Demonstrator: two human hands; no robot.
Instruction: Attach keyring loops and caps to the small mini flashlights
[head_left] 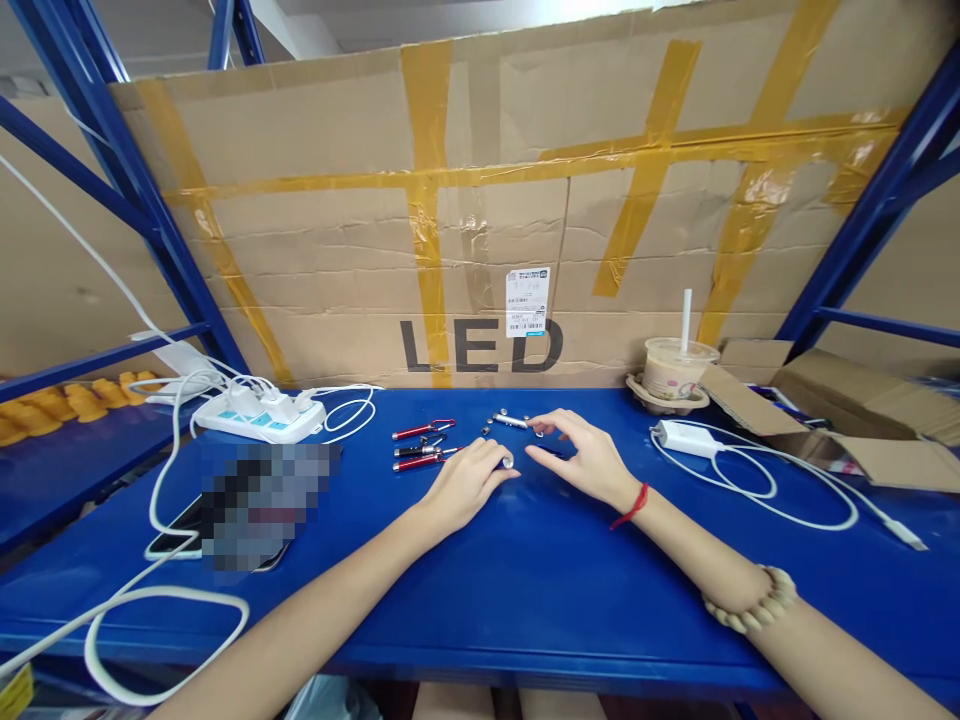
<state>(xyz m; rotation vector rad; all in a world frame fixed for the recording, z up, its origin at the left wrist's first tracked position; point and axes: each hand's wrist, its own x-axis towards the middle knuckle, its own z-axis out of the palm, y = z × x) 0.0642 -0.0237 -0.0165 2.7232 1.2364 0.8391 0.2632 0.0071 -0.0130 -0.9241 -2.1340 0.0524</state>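
On the blue table top (525, 580), my left hand (465, 482) rests with its fingers curled over a small dark pen-shaped light whose metal tip (507, 462) sticks out. My right hand (585, 455) hovers just to the right, thumb and forefinger pinched near a tiny metal part (537, 430). Left of my hands lie three small red and black key-ring lights (418, 448). A short silver tube (510, 421) and a few small metal bits lie just behind my hands.
A white power strip (259, 412) with plugs and cables sits back left, with a blurred phone (255, 505) in front of it. A drink cup (676, 368) with a straw, a white charger (686, 438) with cable, and cardboard boxes (847, 410) stand at the right. A taped cardboard wall closes the back.
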